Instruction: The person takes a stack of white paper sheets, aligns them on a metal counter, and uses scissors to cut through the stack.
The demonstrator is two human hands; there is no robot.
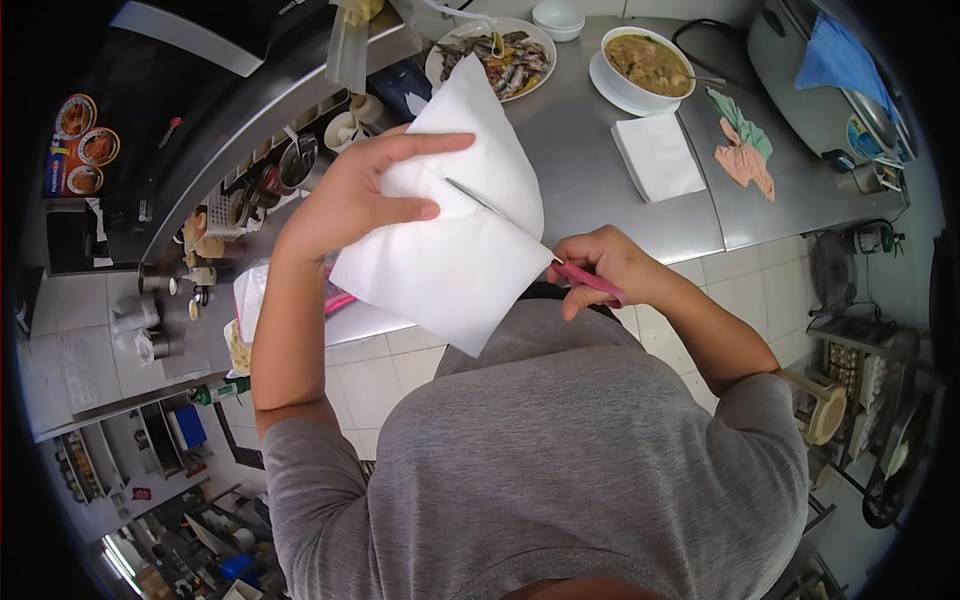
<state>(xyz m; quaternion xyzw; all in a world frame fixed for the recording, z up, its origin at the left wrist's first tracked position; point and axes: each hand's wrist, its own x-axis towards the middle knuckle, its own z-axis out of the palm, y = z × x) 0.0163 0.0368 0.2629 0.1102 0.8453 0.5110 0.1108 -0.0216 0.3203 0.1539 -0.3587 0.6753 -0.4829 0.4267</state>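
A white paper sheet [450, 265], looking like a napkin or paper towel, is held up in front of me above the counter's edge. My left hand [360, 185] grips it from the left, thumb and fingers spread over its face and the other side hidden. My right hand [605, 265] is closed around the pink handles of a pair of scissors [590, 280]. One metal blade lies across the paper's face, pointing up and left toward my left thumb; the other blade is hidden by the paper.
Behind the paper, a plate of food [535, 85] and a white bowl of soup [648, 65] with a spoon stand on the steel counter [570, 150]. Nearer lie a stack of white paper sheets [660, 160] and crumpled green and peach cloths [745, 150]. Condiment containers [265, 185] line the left.
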